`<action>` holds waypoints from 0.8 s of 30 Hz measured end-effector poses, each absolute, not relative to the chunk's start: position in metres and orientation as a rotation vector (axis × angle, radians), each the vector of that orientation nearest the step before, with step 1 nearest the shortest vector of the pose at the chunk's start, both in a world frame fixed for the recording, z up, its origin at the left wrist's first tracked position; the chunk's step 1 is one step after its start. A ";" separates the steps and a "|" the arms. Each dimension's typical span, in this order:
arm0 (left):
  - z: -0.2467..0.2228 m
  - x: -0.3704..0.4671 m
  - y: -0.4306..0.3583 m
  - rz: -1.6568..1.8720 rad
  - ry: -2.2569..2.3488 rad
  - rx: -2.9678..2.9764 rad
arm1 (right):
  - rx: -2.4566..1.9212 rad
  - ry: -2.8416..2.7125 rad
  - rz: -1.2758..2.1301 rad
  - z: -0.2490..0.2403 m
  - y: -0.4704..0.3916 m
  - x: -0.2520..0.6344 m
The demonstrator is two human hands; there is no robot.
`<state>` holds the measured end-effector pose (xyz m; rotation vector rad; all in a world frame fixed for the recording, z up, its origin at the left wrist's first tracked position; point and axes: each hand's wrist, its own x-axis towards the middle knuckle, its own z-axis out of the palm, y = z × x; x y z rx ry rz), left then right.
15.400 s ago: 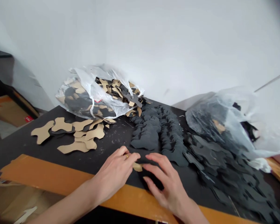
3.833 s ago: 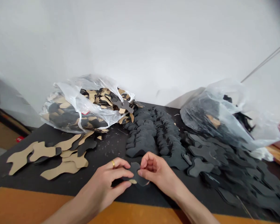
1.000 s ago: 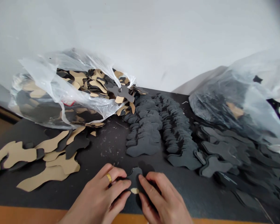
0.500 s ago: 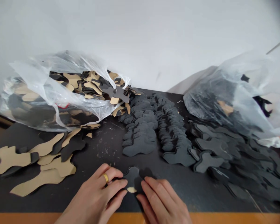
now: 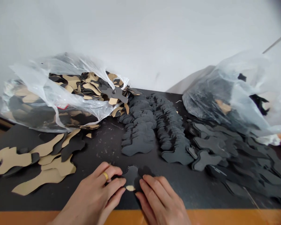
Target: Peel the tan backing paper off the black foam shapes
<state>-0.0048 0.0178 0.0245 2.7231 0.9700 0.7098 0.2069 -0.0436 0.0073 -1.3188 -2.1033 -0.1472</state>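
Observation:
Between my two hands, low over the near part of the table, is a dark grey flat cut-out piece (image 5: 132, 175) with a small beige patch at its near end. My left hand (image 5: 103, 187), with a gold ring on one finger, pinches the piece's left edge between thumb and fingers. On the opposite edge, my right hand (image 5: 158, 197) has its thumb and fingertips closed in the same way. The fingers cover both sides of the piece. Just beyond it are two long rows of overlapping dark cut-outs, a left row (image 5: 138, 137) and a right row (image 5: 175, 137).
Beige-backed pieces (image 5: 39, 179) lie loose at the left, before an open clear plastic bag (image 5: 35, 93) full of similar pieces. A heap of dark cut-outs (image 5: 208, 159) spreads over the right side, with another plastic bag (image 5: 234, 93) behind. The table has an orange-brown front edge (image 5: 25, 217).
The view has shifted slightly, so most things appear a little further left. Both hands keep their hold on the dark piece, with almost no other movement.

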 end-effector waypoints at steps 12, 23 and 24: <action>0.034 -0.001 0.038 0.527 0.631 2.691 | -1.329 -2.054 -0.069 0.012 -0.044 0.204; 0.053 -0.024 0.057 0.367 0.576 2.385 | -1.351 -2.041 0.079 0.011 -0.048 0.207; 0.054 -0.025 0.058 0.355 0.596 2.355 | -1.351 -2.039 0.077 0.012 -0.048 0.206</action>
